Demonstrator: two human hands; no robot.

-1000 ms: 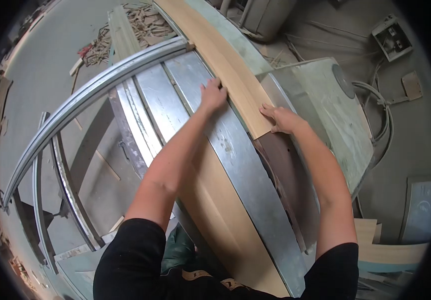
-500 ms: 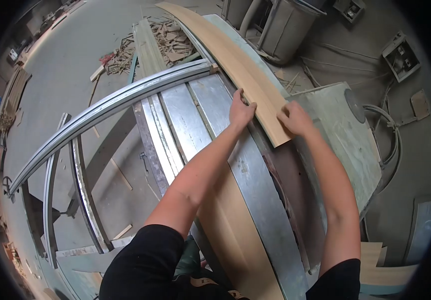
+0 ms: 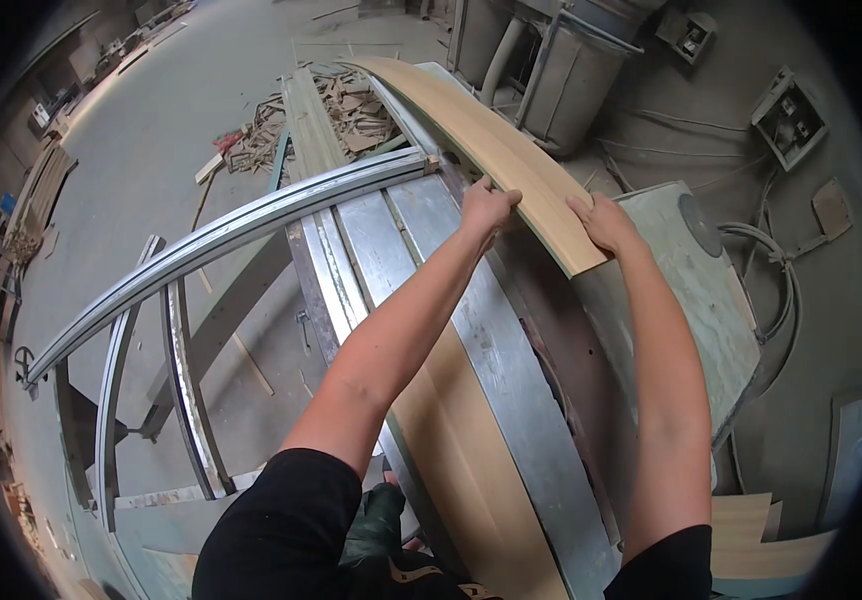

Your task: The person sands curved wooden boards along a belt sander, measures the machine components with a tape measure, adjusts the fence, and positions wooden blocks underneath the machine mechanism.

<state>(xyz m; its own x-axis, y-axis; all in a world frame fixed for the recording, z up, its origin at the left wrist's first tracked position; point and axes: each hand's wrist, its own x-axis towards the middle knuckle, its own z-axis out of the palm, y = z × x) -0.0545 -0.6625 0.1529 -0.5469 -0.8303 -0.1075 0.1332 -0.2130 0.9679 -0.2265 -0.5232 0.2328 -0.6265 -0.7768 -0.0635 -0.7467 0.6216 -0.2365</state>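
Note:
A long light-brown wooden board (image 3: 491,130) stretches away from me, its near end held between my two hands. My left hand (image 3: 489,208) is closed on the board's left edge, thumb over the top. On the opposite edge, close to the near corner, my right hand (image 3: 606,222) grips it with the fingers partly hidden. A dark gap shows beneath the near end, above the machine table. Another wooden board (image 3: 466,440) lies lengthwise in front of my body, beside the metal table strip (image 3: 521,400).
A metal fence rail (image 3: 231,230) crosses to the left above an open frame. Behind it lies a heap of wood scraps (image 3: 356,110). A dusty grey bin (image 3: 576,90) stands at the back. To the right are a pale green panel (image 3: 701,290) and looped cables (image 3: 786,270).
Both hands have raised the board's near end, and a wider gap shows under it. That end has shifted slightly right and away. The whole view has moved a little too.

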